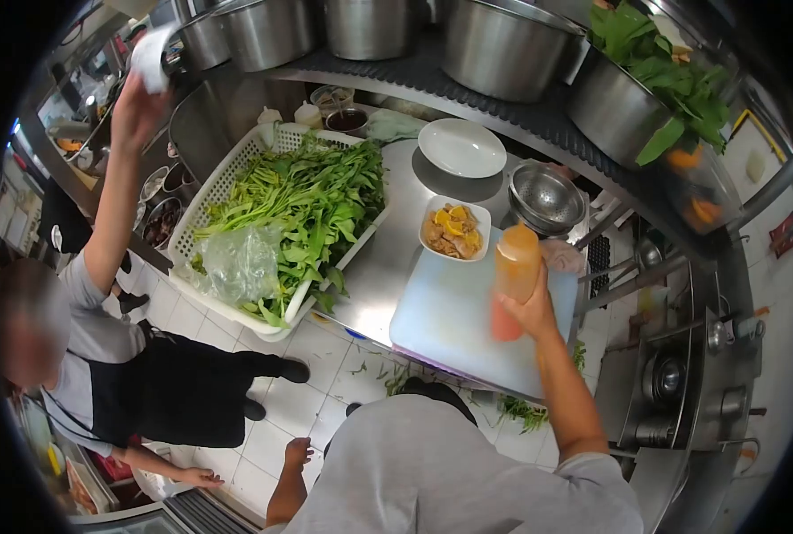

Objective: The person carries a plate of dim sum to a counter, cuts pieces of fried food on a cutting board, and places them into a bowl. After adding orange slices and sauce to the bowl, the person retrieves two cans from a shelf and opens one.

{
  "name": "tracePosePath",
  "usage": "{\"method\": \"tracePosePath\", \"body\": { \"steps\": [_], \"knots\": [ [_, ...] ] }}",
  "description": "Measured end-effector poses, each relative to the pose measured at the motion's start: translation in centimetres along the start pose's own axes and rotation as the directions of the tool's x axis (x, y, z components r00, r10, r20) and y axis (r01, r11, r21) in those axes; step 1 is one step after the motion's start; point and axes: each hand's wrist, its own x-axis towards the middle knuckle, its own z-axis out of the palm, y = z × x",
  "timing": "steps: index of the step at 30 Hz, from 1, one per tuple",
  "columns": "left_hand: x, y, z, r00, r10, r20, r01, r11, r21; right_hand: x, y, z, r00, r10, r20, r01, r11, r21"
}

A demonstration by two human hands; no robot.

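Observation:
My right hand (530,303) is wrapped around a squeeze bottle (516,258), orange above and red at its lower end, over a whitish cutting board (441,307). Just beyond the bottle stands a square white bowl (429,242) of food pieces with bright orange-yellow bits on top. My left hand (298,452) hangs low beside my body above the tiled floor, fingers loosely curled, with nothing visible in it. Left of the board, a white basket (187,240) is heaped with leafy greens (312,214), and a clear plastic bag (241,262) lies on them.
A white oval plate (461,147) and metal colanders (548,198) are behind the bowl. Large steel pots (503,49) line the shelf above. At left, a co-worker (161,383) in a black apron raises an arm with a white object (153,59). Greens (525,411) lie on the floor.

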Motion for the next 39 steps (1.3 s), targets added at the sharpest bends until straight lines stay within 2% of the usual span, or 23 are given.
{"method": "tracePosePath", "body": {
  "steps": [1,3,4,6,7,11,13,14,16,17,19,23,25,28,32,34,38,39],
  "knots": [
    [0.0,0.3,0.3,1.000,0.019,-0.023,-0.020,1.000,-0.015,1.2,-0.6,-0.6,1.000,-0.005,0.004,0.005,1.000,0.000],
    [-0.9,1.2,0.7,0.998,0.041,-0.045,-0.043,0.998,-0.036,3.2,-1.5,-2.1,0.986,-0.112,0.127,0.140,0.962,-0.234],
    [-0.5,0.9,0.6,0.998,0.050,-0.044,-0.052,0.998,-0.042,4.2,-2.2,-2.7,0.985,-0.111,0.132,0.140,0.962,-0.233],
    [0.1,0.0,0.5,0.997,0.063,-0.038,-0.067,0.994,-0.091,5.9,-4.0,-4.0,0.966,0.098,0.238,0.018,0.896,-0.443],
    [0.3,-0.5,0.6,0.998,0.050,-0.040,-0.054,0.995,-0.088,6.1,-5.4,-4.2,0.969,0.129,0.213,0.010,0.835,-0.551],
    [-0.7,-1.5,1.1,0.999,-0.005,-0.051,-0.001,0.995,-0.101,7.8,-6.5,-4.7,0.958,0.111,0.265,0.087,0.767,-0.636],
    [-1.5,-2.0,1.3,0.998,-0.040,-0.052,0.037,0.997,-0.066,8.7,-6.4,-5.1,0.930,0.113,0.349,0.194,0.656,-0.729],
    [-1.0,-2.6,1.1,0.998,-0.041,-0.052,0.037,0.997,-0.068,9.2,-6.2,-5.1,0.930,0.113,0.350,0.195,0.656,-0.729],
    [-0.4,-4.2,0.6,1.000,-0.009,0.017,0.009,0.999,0.054,9.9,-5.6,-5.1,0.891,0.185,0.414,0.300,0.446,-0.843],
    [-0.6,-4.4,0.7,1.000,-0.026,0.007,0.026,0.999,0.025,10.2,-5.3,-5.3,0.891,0.185,0.415,0.300,0.447,-0.843],
    [-1.0,-4.3,0.8,0.999,-0.047,-0.005,0.047,0.999,-0.005,10.5,-4.8,-5.3,0.854,0.174,0.491,0.397,0.393,-0.829],
    [-0.4,-3.9,1.1,0.999,-0.047,-0.028,0.045,0.995,-0.086,11.3,-4.7,-4.8,0.840,0.175,0.514,0.437,0.345,-0.831],
    [-0.1,-3.4,1.3,0.999,-0.029,-0.040,0.024,0.993,-0.116,11.5,-6.8,-4.1,0.791,0.319,0.522,0.436,0.305,-0.847],
    [0.4,-2.5,1.2,1.000,-0.001,-0.029,-0.003,0.987,-0.162,12.3,-6.9,-3.7,0.781,0.296,0.549,0.489,0.257,-0.834],
    [0.2,-2.1,1.2,0.999,0.002,-0.050,-0.009,0.989,-0.147,14.4,-5.4,-4.3,0.806,0.267,0.529,0.449,0.305,-0.840],
    [0.2,-2.2,1.1,0.998,-0.011,-0.055,0.003,0.990,-0.141,14.6,-7.7,-4.2,0.840,0.294,0.456,0.407,0.214,-0.888],
    [0.1,-3.3,0.8,0.998,-0.037,-0.059,0.029,0.991,-0.134,15.1,-7.6,-4.5,0.853,0.266,0.449,0.418,0.169,-0.893],
    [0.0,-3.8,0.8,0.997,-0.045,-0.063,0.036,0.990,-0.137,14.9,-7.7,-4.5,0.824,0.260,0.504,0.471,0.179,-0.863]
  ]
}}
